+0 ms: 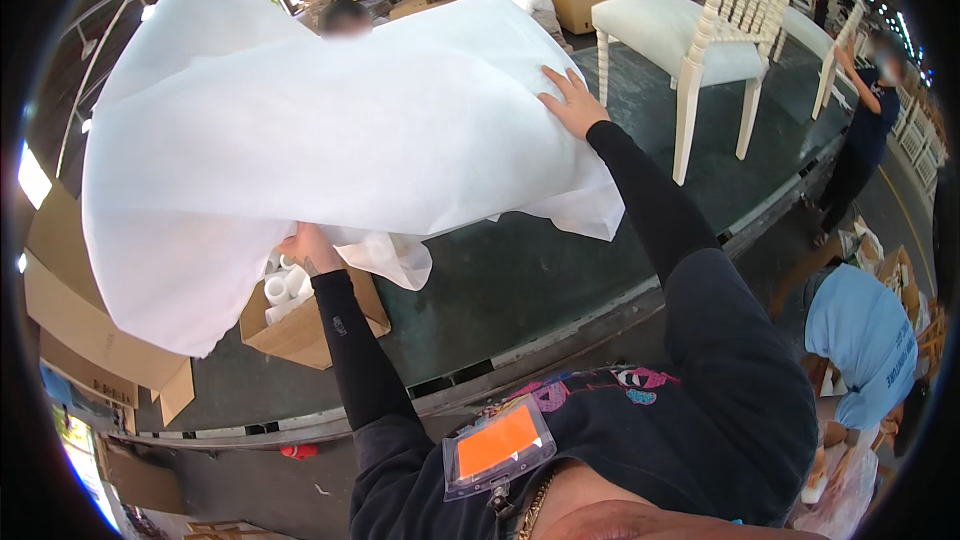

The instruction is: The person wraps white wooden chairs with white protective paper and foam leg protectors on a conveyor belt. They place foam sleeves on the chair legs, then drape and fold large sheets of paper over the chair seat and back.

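Your left hand has its fingers hidden by the white sheet, so its grip cannot be told; your right hand touches the sheet, fingers spread. Above the dark surface, the sheet screens most of another person and overlaps a cardboard box of white rolls.

The shirt is dark, with a pink and blue print. The long arm sleeves are tight and black, the left showing small pale lettering. A gold-coloured chain sits beside a clear badge holder with an orange card.
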`<action>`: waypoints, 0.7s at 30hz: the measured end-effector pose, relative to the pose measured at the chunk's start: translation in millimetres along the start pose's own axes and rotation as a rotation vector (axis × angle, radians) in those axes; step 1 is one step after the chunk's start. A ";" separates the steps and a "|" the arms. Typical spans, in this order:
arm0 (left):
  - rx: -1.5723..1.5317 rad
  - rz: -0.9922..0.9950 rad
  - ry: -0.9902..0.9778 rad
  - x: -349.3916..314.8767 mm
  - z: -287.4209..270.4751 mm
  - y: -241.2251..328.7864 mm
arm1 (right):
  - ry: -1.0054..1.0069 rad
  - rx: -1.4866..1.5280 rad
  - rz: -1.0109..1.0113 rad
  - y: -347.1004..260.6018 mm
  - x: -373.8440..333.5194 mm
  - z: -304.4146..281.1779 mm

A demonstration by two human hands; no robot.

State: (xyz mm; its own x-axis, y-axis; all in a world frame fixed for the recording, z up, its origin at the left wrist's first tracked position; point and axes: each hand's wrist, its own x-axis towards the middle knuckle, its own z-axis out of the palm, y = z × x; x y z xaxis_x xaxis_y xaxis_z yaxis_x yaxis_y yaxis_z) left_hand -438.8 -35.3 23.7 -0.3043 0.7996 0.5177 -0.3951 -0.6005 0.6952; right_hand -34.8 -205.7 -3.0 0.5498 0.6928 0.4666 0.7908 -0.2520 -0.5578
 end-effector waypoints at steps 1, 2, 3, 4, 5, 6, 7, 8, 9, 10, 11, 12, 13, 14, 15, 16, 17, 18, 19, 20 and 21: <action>-0.005 0.005 -0.003 -3.5 1.4 -4.8 | -0.010 -0.002 0.016 4.6 -1.4 3.7; 0.000 -0.003 -0.008 -5.4 5.0 -14.3 | -0.012 -0.018 0.029 15.1 -0.3 2.5; 0.005 -0.017 -0.015 -8.1 12.9 -28.4 | 0.016 -0.098 0.036 28.8 -0.4 -1.1; 0.015 -0.165 -0.015 -13.3 15.8 -47.9 | 0.011 -0.120 0.026 41.1 -1.8 -3.6; 0.170 -0.097 0.052 15.4 -4.5 -67.0 | 0.012 -0.132 -0.079 24.0 10.4 0.1; 0.364 0.008 0.164 56.5 -46.2 -54.6 | -0.024 -0.022 -0.172 -17.8 23.7 14.4; 0.516 0.103 0.250 90.9 -60.6 -25.0 | -0.005 -0.012 -0.210 -39.6 36.8 13.3; 0.326 0.109 0.195 80.1 -71.2 -29.5 | -0.025 -0.208 -0.170 -58.2 35.6 26.4; 0.428 0.065 0.149 60.8 -64.8 -31.8 | -0.100 -0.349 -0.035 -58.8 29.2 36.3; 0.485 -0.006 0.087 35.7 -43.4 -33.0 | -0.037 -0.368 -0.073 -40.9 22.4 37.2; 0.297 0.007 0.022 14.8 -11.2 -26.7 | 0.045 -0.320 -0.154 -11.2 23.3 16.4; 0.110 0.018 -0.042 -4.7 19.1 -15.0 | 0.117 -0.274 -0.223 16.2 18.3 -4.0; 0.186 -0.039 0.005 -2.7 14.7 2.1 | 0.037 -0.388 -0.111 -4.6 13.3 19.0; 0.268 -0.039 0.012 5.4 1.9 19.1 | -0.036 -0.505 -0.009 -31.1 9.4 37.9; 0.289 -0.072 -0.005 6.5 2.5 29.4 | -0.011 -0.471 -0.027 -31.9 11.3 34.2; 0.285 -0.026 -0.009 8.7 0.5 35.6 | -0.003 -0.458 -0.053 -37.4 13.2 35.4; 0.277 0.017 -0.009 11.3 -1.6 39.5 | 0.006 -0.453 -0.075 -40.8 14.9 35.5; 0.265 0.058 -0.005 14.5 -3.5 41.7 | 0.014 -0.453 -0.094 -42.7 16.7 34.8; 0.223 0.091 -0.009 15.3 -3.7 41.9 | 0.005 -0.435 -0.078 -46.4 16.2 36.8; 0.185 0.111 -0.007 16.4 -4.4 41.4 | 0.000 -0.431 -0.078 -49.8 15.7 39.2; 0.146 0.130 -0.005 16.4 -4.8 40.1 | -0.005 -0.431 -0.078 -52.8 15.5 41.1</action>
State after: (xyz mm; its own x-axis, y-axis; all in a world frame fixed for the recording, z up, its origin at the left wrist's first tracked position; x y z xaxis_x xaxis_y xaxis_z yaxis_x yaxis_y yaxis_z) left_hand -463.8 -46.3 57.7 -0.3398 0.7156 0.6103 -0.2231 -0.6917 0.6869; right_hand -79.0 -153.9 5.4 0.4831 0.7242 0.4920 0.8707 -0.4564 -0.1832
